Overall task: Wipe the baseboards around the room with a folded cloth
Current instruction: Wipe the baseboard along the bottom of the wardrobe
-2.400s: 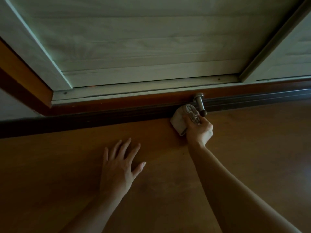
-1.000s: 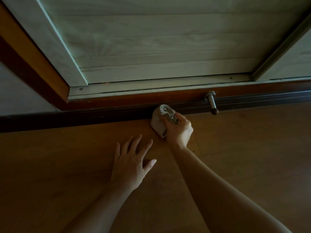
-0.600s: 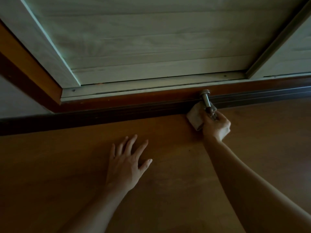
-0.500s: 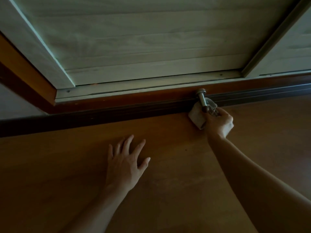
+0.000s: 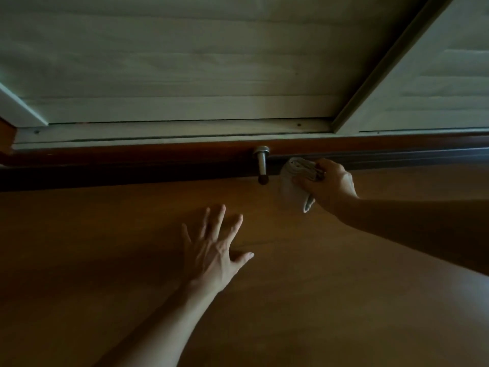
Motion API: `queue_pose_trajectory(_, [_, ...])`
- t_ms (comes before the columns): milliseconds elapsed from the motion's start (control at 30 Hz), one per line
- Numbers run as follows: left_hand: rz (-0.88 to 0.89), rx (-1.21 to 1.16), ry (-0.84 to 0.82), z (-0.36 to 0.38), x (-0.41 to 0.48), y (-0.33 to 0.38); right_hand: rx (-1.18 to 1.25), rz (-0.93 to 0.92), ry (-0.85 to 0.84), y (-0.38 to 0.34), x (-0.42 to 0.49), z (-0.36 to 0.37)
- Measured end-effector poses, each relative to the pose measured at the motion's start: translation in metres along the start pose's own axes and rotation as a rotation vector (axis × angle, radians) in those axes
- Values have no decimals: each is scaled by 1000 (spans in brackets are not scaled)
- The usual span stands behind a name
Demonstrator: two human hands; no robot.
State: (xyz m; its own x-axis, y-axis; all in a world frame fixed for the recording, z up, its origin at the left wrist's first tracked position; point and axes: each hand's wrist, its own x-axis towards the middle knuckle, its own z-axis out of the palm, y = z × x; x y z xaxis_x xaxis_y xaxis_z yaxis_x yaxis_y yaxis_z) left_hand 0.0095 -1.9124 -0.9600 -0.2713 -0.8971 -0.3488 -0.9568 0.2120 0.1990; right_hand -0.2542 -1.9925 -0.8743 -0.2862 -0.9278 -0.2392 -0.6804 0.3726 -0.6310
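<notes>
Right hand (image 5: pixel 329 185) is pressing one pale folded cloth (image 5: pixel 295 181) against the dark brown wooden baseboard (image 5: pixel 132 173), fingers (image 5: pixel 308 185) closed around it, just right of one metal doorstop (image 5: pixel 262 165). Left hand (image 5: pixel 215 250) is lying flat on the wood floor (image 5: pixel 105 260), fingers spread, holding nothing. Judged mid-task: the strip is running on both ways, no cleaned part distinguishable.

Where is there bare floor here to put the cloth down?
The brown wooden floor lies bare left of the flat left hand, up to the dark baseboard. It is also bare between both forearms. It is crowded by the metal doorstop, where the right hand presses the folded white cloth.
</notes>
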Motion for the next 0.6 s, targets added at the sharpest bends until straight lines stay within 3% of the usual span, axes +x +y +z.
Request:
queue_pose_trajectory(167, [-75,27,-45,-4,8,12,123,-52,-4,17,-1,10])
queue_pose_trajectory(367, [-97,52,-97,-8,9,13,290,-84,224,8,6,75])
queue_pose_trajectory(600, [-103,35,-102,-10,10,15,349,-41,323,16,4,89])
